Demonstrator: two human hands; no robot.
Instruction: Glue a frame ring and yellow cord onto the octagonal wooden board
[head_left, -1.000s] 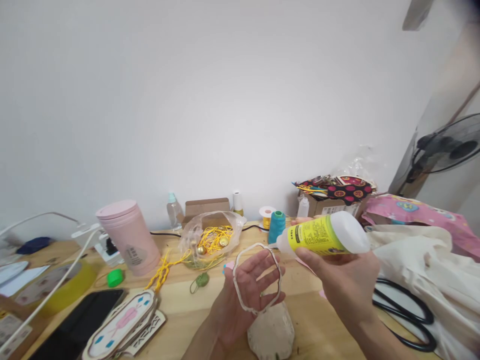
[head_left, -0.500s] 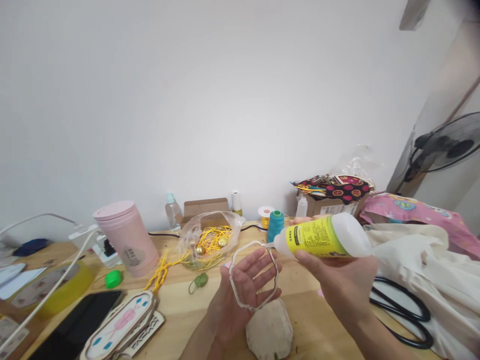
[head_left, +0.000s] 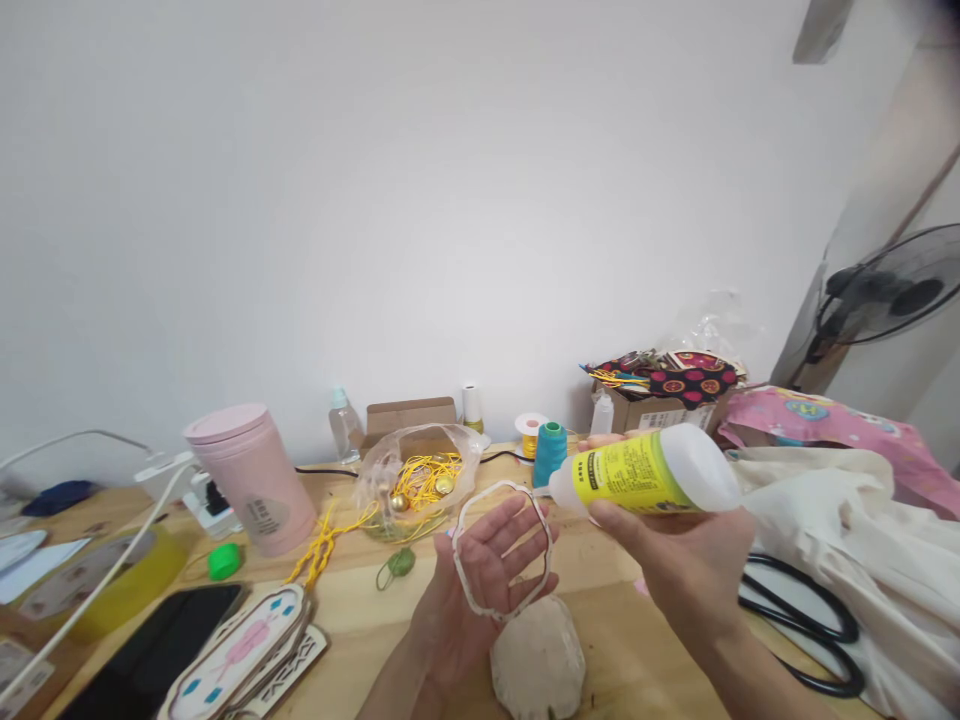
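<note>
Lower centre: my left hand (head_left: 487, 562) supports the thin frame (head_left: 457, 553), fingers spread. Right of centre, my right hand (head_left: 694, 565) grips the bottle (head_left: 637, 472). I'd trace with its nozzle (head_left: 541, 491), squeezing lightly.

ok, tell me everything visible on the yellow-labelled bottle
The bottle looks like translucent whitish plastic, with a yellow label carrying dark print and a narrow nozzle with no cap on it. It lies nearly level in the air above the table, base toward the right of the view, nozzle tipped slightly down. The right hand grips it. The nozzle tip meets the frame's edge in view; actual contact is unclear.
</note>
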